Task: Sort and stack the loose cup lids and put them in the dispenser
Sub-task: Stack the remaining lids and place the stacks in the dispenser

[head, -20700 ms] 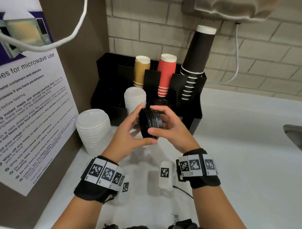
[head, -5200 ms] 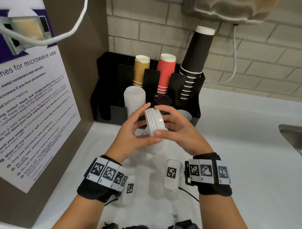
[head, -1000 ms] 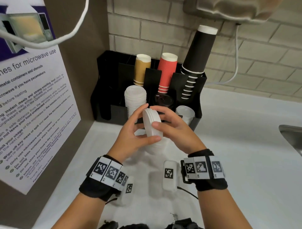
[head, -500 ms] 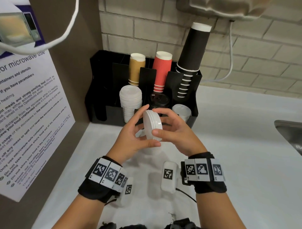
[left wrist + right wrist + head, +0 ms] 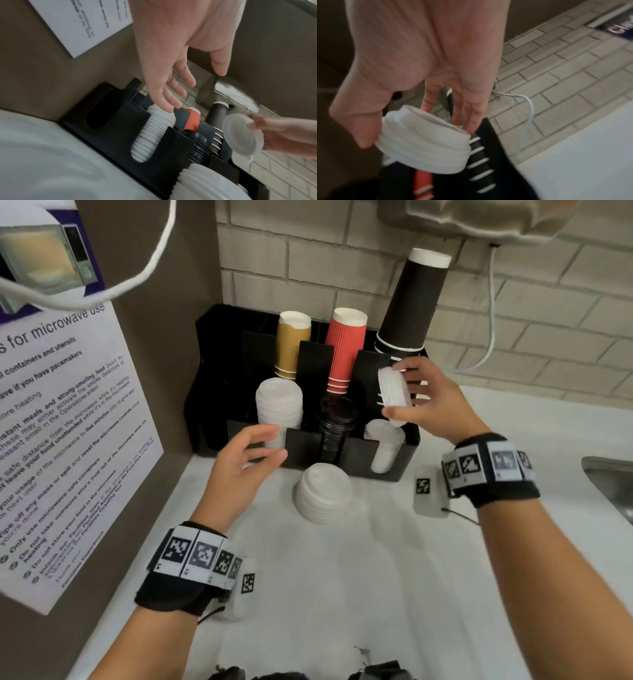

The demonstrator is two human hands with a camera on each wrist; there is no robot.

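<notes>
My right hand (image 5: 411, 392) grips a short stack of white lids (image 5: 393, 392) on edge, above the right front slot of the black dispenser (image 5: 356, 450). The same held lids (image 5: 426, 143) fill the right wrist view, and show as a pale disc of held lids (image 5: 242, 135) in the left wrist view. That right slot holds a low white lid stack (image 5: 385, 446). The middle slot holds black lids (image 5: 334, 422) and the left slot tall white lids (image 5: 279, 405). My left hand (image 5: 253, 453) hovers with relaxed fingers, holding nothing. Another white lid stack (image 5: 323, 494) stands on the counter before the dispenser.
Gold (image 5: 293, 344), red (image 5: 344, 347) and black (image 5: 414, 302) cup stacks stand in the dispenser's rear slots. A microwave notice (image 5: 61, 422) covers the left wall panel. A sink edge (image 5: 609, 477) is at the far right. A white cable (image 5: 489, 313) hangs on the brick wall.
My left hand let go of the small white lid stack and drew back left. My right hand carried the stack up and right, over the dispenser's right slot.
</notes>
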